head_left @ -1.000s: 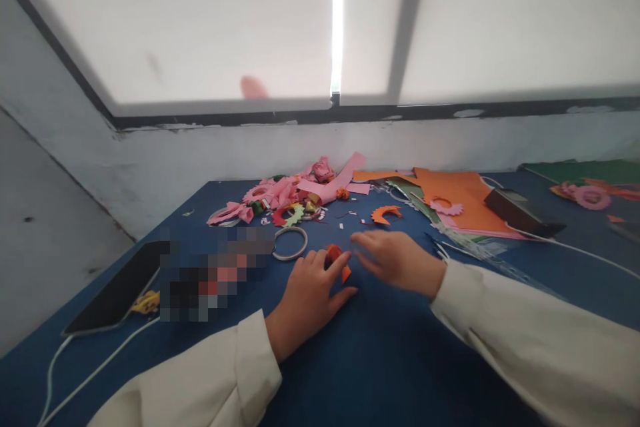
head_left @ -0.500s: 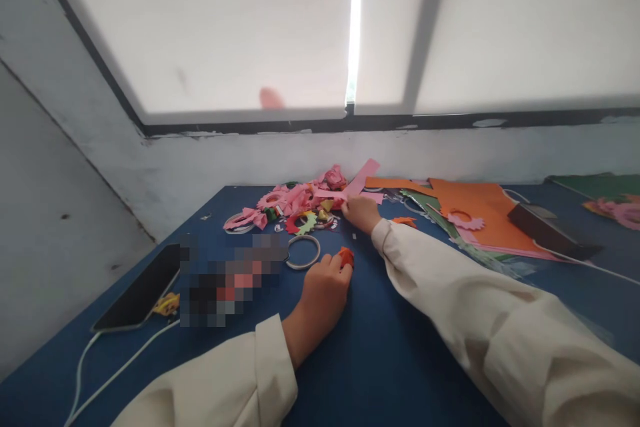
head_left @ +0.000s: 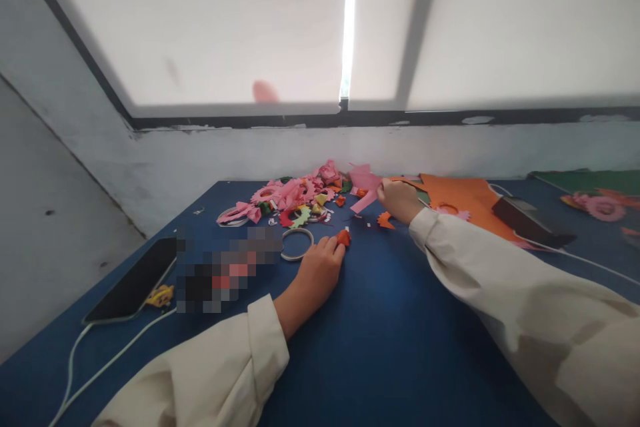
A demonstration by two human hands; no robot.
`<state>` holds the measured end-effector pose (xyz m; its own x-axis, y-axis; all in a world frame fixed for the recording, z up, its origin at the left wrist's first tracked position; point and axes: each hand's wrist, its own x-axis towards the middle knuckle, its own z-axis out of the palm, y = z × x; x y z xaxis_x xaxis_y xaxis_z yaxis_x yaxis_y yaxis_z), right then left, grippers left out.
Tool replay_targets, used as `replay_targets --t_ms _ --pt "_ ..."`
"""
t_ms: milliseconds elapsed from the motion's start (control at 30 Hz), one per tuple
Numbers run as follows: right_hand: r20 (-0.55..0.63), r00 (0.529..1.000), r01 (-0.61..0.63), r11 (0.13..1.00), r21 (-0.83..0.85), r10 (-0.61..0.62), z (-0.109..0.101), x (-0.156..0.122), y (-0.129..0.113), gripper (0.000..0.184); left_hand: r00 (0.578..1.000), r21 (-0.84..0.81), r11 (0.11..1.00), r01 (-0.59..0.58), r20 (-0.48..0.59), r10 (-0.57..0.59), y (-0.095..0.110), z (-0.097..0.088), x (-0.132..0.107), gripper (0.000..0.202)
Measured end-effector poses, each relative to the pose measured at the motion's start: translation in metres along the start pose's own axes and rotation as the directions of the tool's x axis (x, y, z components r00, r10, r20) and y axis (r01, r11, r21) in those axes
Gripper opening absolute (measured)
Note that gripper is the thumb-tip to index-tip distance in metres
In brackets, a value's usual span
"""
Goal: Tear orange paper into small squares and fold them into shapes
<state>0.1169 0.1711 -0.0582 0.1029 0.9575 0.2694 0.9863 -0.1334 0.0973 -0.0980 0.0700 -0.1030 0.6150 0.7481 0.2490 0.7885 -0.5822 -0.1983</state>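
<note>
My left hand (head_left: 320, 270) rests on the blue table with its fingers closed on a small crumpled piece of orange paper (head_left: 344, 237). Just left of those fingers lies a thin pale ring (head_left: 283, 245), perhaps a roll of tape. Farther back, my right hand (head_left: 399, 200) pinches pink paper strips (head_left: 365, 181), which are smeared by motion. Left of the strips is a heap of pink paper scraps (head_left: 297, 193), with red, green and yellow bits among them. A jagged orange paper scrap (head_left: 385, 220) lies below my right hand.
A phone (head_left: 133, 280) lies at the left with a white cable (head_left: 115, 353) and a yellow hair-clip-like piece (head_left: 161, 295) beside it. A blurred-out patch (head_left: 227, 273) hides something. Orange sheets (head_left: 457, 190), a dark box (head_left: 530, 221) and green paper (head_left: 590, 180) lie on the right.
My right hand has moved to the right, drawing the pink strips away from the heap. My left hand keeps its hold on the orange paper. The view has shifted slightly.
</note>
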Motion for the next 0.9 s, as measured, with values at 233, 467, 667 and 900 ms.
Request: replay_targets --t_ms 233,467,667,900 --pt "0.058 0.993 0.1 0.995 -0.012 -0.099 0.001 -0.009 0.004 0.033 0.996 -0.015 1.0 0.024 0.092 -0.023 0.001 -0.002 0.0 0.027" --pt "0.038 0.94 0.332 0.936 0.115 -0.338 0.016 0.016 -0.05 0.033 0.99 -0.02 0.998 0.064 0.124 -0.061 0.002 -0.003 -0.004 0.026" --pt "0.062 0.892 0.426 0.879 0.216 -0.447 0.029 0.03 -0.064 0.03 0.995 -0.095 0.993 0.065 0.086 -0.057 0.004 -0.005 -0.01 0.02" --pt "-0.033 0.836 0.52 0.772 0.366 -0.547 0.013 -0.01 -0.039 0.029 0.995 -0.341 0.935 0.095 0.006 -0.099 0.011 -0.015 -0.017 0.016"
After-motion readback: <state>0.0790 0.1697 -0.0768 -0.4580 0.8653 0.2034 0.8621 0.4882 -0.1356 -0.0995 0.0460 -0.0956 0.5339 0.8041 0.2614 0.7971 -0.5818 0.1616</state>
